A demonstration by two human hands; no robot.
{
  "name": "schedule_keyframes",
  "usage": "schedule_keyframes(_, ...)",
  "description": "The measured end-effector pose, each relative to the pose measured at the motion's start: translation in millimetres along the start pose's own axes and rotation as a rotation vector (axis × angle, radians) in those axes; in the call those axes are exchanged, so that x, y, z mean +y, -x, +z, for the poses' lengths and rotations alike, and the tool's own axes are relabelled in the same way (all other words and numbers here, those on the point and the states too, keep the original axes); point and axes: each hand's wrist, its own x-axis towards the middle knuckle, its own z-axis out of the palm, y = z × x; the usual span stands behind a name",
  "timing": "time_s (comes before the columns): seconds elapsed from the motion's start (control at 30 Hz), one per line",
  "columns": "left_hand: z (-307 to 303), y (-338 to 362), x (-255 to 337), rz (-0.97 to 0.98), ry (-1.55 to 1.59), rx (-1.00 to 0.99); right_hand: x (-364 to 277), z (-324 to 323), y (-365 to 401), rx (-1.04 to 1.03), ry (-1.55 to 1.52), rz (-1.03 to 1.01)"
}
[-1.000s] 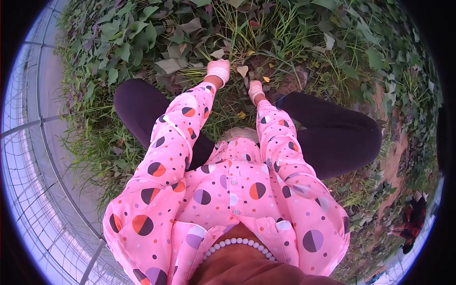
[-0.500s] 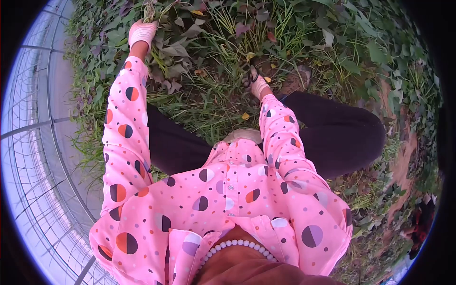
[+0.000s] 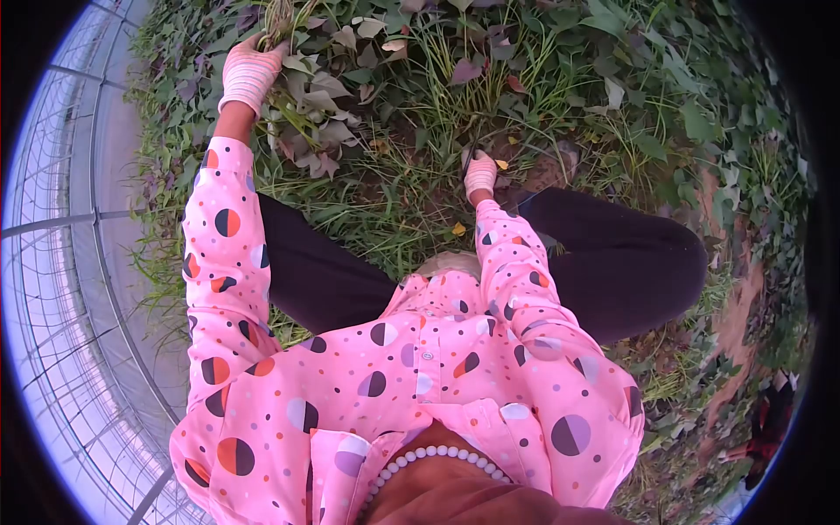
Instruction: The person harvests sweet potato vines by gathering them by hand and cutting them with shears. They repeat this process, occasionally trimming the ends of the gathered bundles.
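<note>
My left hand [image 3: 249, 74], in a striped knit glove, is closed around a bunch of leafy vines [image 3: 278, 22] at the upper left. Their heart-shaped leaves, some green and some purplish, hang beside and below the hand. Low over the grass between my knees, my gloved right hand [image 3: 479, 173] is closed on dark-handled scissors [image 3: 470, 155]. Only a little of the handle shows now, and the blades cannot be made out. Grass and bare soil lie around this hand.
Dense vines and grass [image 3: 542, 105] cover the ground ahead. A wire-mesh frame with pale sheeting [image 3: 96, 289] runs along the left. A strip of bare soil [image 3: 739, 324] lies at the right, where another person [image 3: 770, 429] is partly visible at the edge.
The view has tilted slightly, so the ground and my legs sit lower. My left hand, still gripping the vines, appears lower. The scissors' black loops, clear before, are now mostly hidden.
</note>
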Motion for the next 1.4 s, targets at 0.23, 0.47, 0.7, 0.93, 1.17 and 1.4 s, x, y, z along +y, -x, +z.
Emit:
schedule_keyframes(0.23, 12, -2, -15, 0.046, 0.559, -0.028, -47, -22, -48, 0.201, -0.004, -0.121)
schedule_keyframes(0.47, 2, 21, 13, 0.084, 0.554, -0.175, -64, -19, -61, 0.023, 0.302, -0.121)
schedule_keyframes(0.7, -4, 30, 20, 0.003, 0.655, -0.194, -59, -21, -68, -0.013, 0.138, -0.160)
schedule_keyframes(0.93, -12, 34, 29, -0.031, 0.931, -0.207, -130, -27, -28, -0.050, -0.064, -0.305)
schedule_keyframes(1.17, -8, 30, 13, -0.094, 1.082, -0.254, -235, -96, 15, -0.479, -0.957, -0.291)
schedule_keyframes(1.4, -1, 24, -18, -0.066, 0.876, -0.127, -122, -78, -60, 0.046, -0.155, -0.292)
